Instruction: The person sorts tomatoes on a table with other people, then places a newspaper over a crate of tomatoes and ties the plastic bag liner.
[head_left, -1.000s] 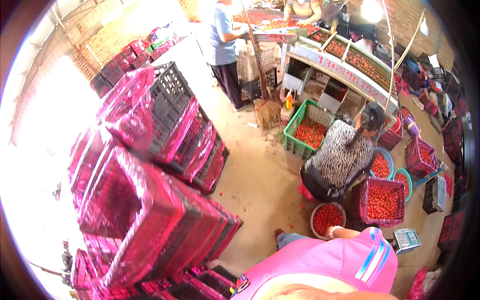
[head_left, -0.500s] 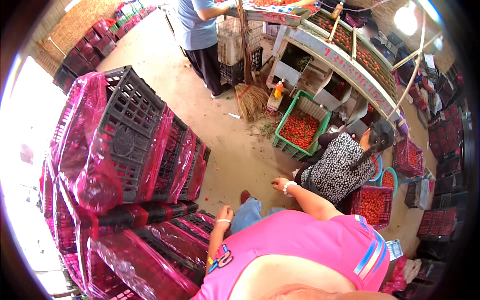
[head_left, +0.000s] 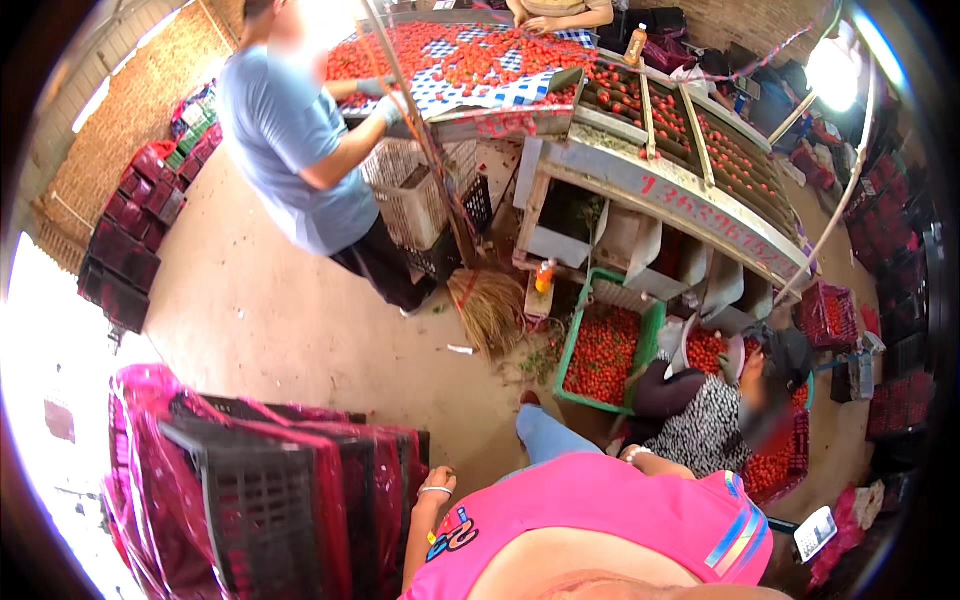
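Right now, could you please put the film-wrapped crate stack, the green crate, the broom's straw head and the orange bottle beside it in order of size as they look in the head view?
1. Film-wrapped crate stack, helped by its nearness to the camera
2. Green crate
3. Straw head
4. Orange bottle

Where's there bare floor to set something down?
The widest mostly bare floor lies between the dark crates at far left, the wrapped stack and the worker in blue. A smaller patch separates that stack from the broom. Crowded: around the green crate, with a crouching worker close beside it, and at the left hand near the stack.
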